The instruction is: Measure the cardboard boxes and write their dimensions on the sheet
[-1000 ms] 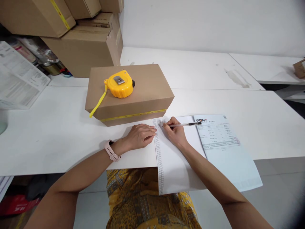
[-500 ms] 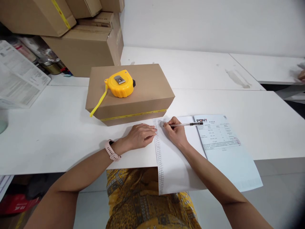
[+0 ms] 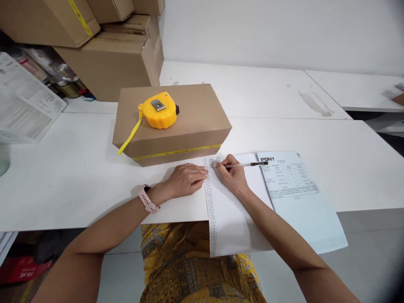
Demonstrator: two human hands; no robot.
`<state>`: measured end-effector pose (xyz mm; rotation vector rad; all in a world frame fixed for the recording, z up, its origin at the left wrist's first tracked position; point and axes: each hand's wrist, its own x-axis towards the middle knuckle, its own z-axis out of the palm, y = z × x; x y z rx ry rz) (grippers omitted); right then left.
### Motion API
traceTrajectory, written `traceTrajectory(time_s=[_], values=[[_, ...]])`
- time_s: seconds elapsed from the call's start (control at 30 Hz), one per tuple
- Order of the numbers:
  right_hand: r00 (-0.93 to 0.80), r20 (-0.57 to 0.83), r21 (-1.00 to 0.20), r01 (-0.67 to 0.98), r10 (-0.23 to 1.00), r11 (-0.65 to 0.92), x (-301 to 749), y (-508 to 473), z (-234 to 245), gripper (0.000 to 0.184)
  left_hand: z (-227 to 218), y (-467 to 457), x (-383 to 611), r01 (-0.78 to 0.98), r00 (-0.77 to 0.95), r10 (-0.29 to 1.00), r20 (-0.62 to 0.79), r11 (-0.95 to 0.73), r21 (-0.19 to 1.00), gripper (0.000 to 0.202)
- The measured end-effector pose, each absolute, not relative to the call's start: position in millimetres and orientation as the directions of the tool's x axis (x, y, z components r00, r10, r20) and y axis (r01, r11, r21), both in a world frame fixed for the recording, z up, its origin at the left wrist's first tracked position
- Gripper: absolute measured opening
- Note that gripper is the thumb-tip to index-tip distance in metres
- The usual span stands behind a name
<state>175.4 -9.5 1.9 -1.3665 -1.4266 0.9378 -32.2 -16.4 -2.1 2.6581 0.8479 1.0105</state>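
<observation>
My right hand (image 3: 232, 174) pinches a clear pen with a black cap (image 3: 249, 164), its tip on the top of a white sheet (image 3: 230, 219) printed with a column of small figures. My left hand (image 3: 186, 180), a pink watch on its wrist, lies flat with its fingers on the sheet's left edge. Just beyond both hands stands a brown cardboard box (image 3: 189, 122) with a yellow tape measure (image 3: 158, 110) on its lid. A printed form (image 3: 290, 176) lies to the right of the pen.
The white table (image 3: 63, 176) has its front edge close to my body, and the sheets overhang it. Large stacked cartons (image 3: 107, 63) stand at the back left, with printed papers (image 3: 22, 105) and tins beside them. More white tables (image 3: 353, 90) run to the right.
Both hands stay in place on the sheet; the pen has barely shifted. A brown object at the far right edge has moved partly out of view.
</observation>
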Motion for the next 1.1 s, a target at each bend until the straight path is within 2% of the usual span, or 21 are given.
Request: traceTrajectory(time_s=[1.1], values=[[0.042,0.118,-0.945,0.311,0.992,0.099,176.7,-9.5,1.6,0.028,-1.0,-16.5,-32.8,0.444,0.613,0.572,0.545,-0.82,0.361,0.02]])
